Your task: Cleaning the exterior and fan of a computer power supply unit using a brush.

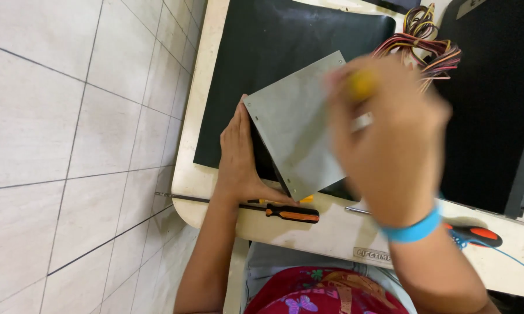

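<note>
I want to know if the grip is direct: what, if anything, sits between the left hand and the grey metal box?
Nothing visible: the left hand presses flat against the side of the grey metal box, touching it directly.

- Left hand point(239, 157): laid flat, palm down, fingers point(234, 119) straight, pressed together and pointing away from the body; thumb stretched out to the right along the near side.
- Left forearm: bare, rising from the lower edge of the view to the wrist, nearly straight.
- Right hand point(390, 139): raised closer to the camera than the left, back of the hand facing up, blurred by motion; fingers curled in a closed grip, fingertips not clearly seen.
- Right wrist: wears a blue band.
- Right forearm: bare, running in from the lower right corner, angled up and leftward.
- Spacing: hands apart, not touching each other.
</note>
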